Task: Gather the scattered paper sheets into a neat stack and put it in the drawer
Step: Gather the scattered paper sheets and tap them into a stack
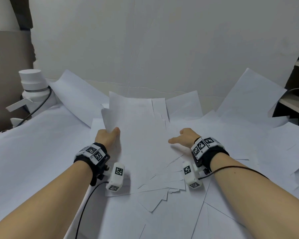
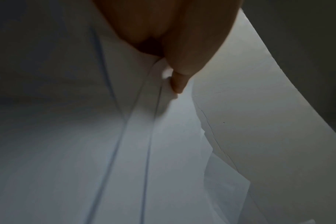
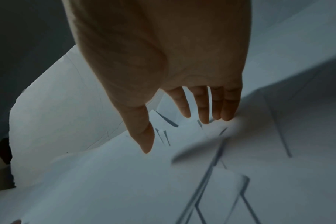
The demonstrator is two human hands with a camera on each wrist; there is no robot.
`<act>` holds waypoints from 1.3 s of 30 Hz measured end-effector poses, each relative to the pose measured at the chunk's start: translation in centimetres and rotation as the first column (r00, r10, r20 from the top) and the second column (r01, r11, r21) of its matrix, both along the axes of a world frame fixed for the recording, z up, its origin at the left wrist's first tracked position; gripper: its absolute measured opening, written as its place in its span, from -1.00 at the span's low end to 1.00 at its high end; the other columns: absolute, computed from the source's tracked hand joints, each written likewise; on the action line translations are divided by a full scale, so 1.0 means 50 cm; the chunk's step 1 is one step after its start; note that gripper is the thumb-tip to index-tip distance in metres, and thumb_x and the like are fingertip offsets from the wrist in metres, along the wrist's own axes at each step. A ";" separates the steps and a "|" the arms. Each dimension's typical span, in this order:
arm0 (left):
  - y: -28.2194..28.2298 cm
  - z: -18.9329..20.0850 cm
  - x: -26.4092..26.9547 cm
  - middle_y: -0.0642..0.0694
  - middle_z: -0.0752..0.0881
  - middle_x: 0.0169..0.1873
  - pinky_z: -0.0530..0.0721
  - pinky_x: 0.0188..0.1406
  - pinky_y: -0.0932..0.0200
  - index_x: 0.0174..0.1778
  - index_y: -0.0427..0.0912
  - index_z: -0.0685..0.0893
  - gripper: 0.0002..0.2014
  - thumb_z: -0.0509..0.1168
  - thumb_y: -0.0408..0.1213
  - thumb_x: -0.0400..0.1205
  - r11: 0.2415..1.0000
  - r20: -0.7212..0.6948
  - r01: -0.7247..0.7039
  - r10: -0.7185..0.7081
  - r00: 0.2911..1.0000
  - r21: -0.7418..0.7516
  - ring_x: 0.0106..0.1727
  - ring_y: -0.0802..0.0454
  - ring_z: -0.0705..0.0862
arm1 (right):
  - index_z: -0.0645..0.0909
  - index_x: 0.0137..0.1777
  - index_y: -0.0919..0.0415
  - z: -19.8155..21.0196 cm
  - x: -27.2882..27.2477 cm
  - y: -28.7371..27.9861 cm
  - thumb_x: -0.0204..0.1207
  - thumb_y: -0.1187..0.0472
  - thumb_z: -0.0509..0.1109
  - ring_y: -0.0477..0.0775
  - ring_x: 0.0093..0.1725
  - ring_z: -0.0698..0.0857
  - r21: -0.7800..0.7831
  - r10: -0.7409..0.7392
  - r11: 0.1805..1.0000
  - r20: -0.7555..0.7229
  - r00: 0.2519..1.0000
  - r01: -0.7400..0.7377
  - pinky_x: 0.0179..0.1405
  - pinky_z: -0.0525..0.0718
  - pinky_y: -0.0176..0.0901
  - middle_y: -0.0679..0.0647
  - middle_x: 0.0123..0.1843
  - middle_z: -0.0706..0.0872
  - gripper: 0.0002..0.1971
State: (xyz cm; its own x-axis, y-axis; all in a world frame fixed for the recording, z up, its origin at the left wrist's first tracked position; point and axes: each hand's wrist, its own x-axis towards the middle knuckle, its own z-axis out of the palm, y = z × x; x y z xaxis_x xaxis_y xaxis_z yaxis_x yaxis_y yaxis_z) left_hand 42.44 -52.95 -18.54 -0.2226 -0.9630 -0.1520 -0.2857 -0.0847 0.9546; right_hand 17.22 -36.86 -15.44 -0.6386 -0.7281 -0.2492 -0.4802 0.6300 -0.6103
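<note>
A loose pile of paper sheets lies between the two hands, its long axis running away from the person. Its left edge is pinched and curled up by the left hand. The right hand is spread flat, fingers straight, at the right edge. More sheets lie beyond the right hand. No drawer is seen.

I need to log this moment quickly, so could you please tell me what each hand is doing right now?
Left hand: pinching the curled edge of a paper sheet.
Right hand: open, fingers straight, holding nothing.
</note>
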 end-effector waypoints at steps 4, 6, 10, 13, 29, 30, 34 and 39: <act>-0.001 0.005 0.002 -0.24 0.71 0.22 0.64 0.18 -0.05 0.44 -0.35 0.58 -0.11 0.52 0.31 0.41 0.978 0.039 0.073 -0.082 0.996 0.196 0.21 -0.30 0.70 | 0.32 0.62 0.36 0.006 0.010 0.014 0.52 0.12 0.53 0.23 0.58 0.42 0.026 0.054 0.998 0.011 0.998 -0.054 0.50 0.40 0.02 0.20 0.63 0.40 -0.25; 0.002 0.008 0.002 -0.22 0.75 -0.02 0.68 0.01 0.00 0.23 -0.33 0.66 -0.31 0.62 0.13 0.40 0.966 0.067 0.170 -0.186 0.980 0.197 -0.07 -0.23 0.74 | 0.38 0.59 0.33 0.005 0.015 0.017 0.51 0.17 0.52 0.22 0.54 0.48 0.017 0.065 0.998 -0.002 0.998 -0.065 0.49 0.46 0.01 0.19 0.58 0.46 -0.31; 0.015 0.002 0.005 -0.28 0.80 0.03 0.70 0.22 -0.16 0.11 -0.34 0.71 -0.57 0.58 -0.43 0.32 0.950 0.064 0.290 -0.299 0.952 0.118 0.05 -0.26 0.78 | 0.50 0.51 0.27 0.003 0.018 0.022 0.49 0.25 0.50 0.14 0.47 0.55 -0.025 0.115 0.993 0.002 0.993 -0.115 0.46 0.50 -0.05 0.15 0.50 0.56 -0.43; 0.027 0.005 0.013 -0.25 0.80 0.00 0.74 0.16 -0.16 0.19 -0.27 0.67 -0.61 0.48 -0.60 0.47 0.966 0.007 0.258 -0.258 0.966 -0.014 0.05 -0.28 0.77 | 0.49 0.53 0.29 0.005 0.015 0.026 0.51 0.23 0.48 0.15 0.48 0.54 -0.067 0.087 0.994 0.002 0.996 -0.087 0.47 0.48 -0.07 0.16 0.51 0.55 -0.43; 0.019 0.093 0.046 -0.02 0.86 -0.12 0.73 -0.19 0.24 0.08 -0.17 0.77 -0.79 0.53 -0.43 0.56 0.968 -0.437 0.081 -0.181 0.881 -0.238 -0.16 0.08 0.84 | 0.41 -0.39 0.15 0.089 -0.024 0.074 0.52 0.04 0.50 0.02 -0.39 0.49 -0.185 0.174 0.964 -0.095 0.980 -0.189 -0.35 0.41 -0.22 0.01 -0.39 0.49 -0.62; 0.011 0.089 0.048 -0.04 0.86 -0.10 0.73 -0.15 0.22 0.09 -0.18 0.76 -0.78 0.53 -0.42 0.56 0.971 -0.457 0.069 -0.169 0.873 -0.227 -0.13 0.05 0.83 | 0.42 -0.41 0.16 0.093 -0.021 0.081 0.54 0.11 0.46 0.03 -0.42 0.51 -0.199 0.192 0.958 -0.095 0.977 -0.207 -0.39 0.46 -0.27 0.02 -0.43 0.50 -0.63; 0.001 0.077 0.046 -0.13 0.81 -0.08 0.71 -0.10 0.18 0.07 -0.22 0.71 -0.76 0.56 -0.36 0.54 0.987 -0.484 0.021 -0.098 0.869 -0.161 -0.04 -0.08 0.79 | 0.68 -0.11 0.38 0.091 -0.012 0.103 0.65 0.21 0.40 0.07 -0.18 0.78 -0.324 0.219 0.929 0.083 0.972 -0.181 -0.24 0.80 -0.10 0.14 -0.20 0.74 -0.79; -0.011 0.064 0.053 -0.19 0.77 0.09 0.72 0.19 -0.07 0.27 -0.33 0.60 -0.46 0.63 -0.19 0.48 0.999 -0.556 0.002 -0.023 0.831 -0.038 0.08 -0.14 0.77 | 0.67 0.10 0.46 0.062 -0.003 0.126 0.71 0.13 0.30 0.24 0.00 0.78 -0.330 0.155 0.944 0.382 0.911 -0.023 -0.09 0.82 0.10 0.37 0.07 0.78 -0.67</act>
